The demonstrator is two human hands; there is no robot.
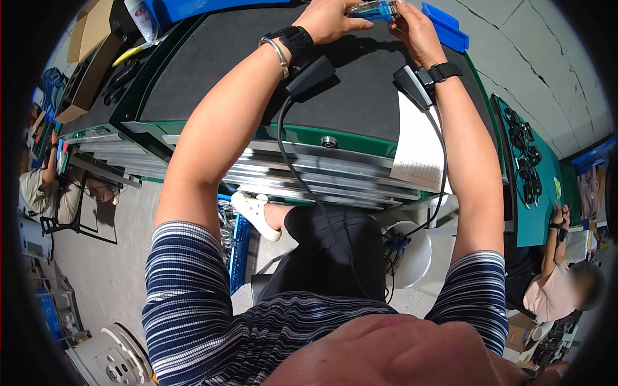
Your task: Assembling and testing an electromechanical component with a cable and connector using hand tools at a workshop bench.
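At the top edge of the head view, my left hand [326, 22] closes around one end of a small blue-and-clear object [375, 10] with a metallic tip; its exact kind is too small to make out. My right hand [417, 33] pinches the other end with thumb and fingers. Both hands are over the far part of a black work mat [212, 71]. A black wristband with a cabled box [310, 77] is at my left wrist, and a similar cabled box [412, 86] is at the right.
Blue trays [445, 27] stand beyond my right hand. A sheet of paper [417, 145] hangs over the bench edge, above metal drawers [309, 168]. An open cardboard box [90, 58] and a white bottle [140, 19] are at left. Black cables run down to my lap. Other people sit at both sides.
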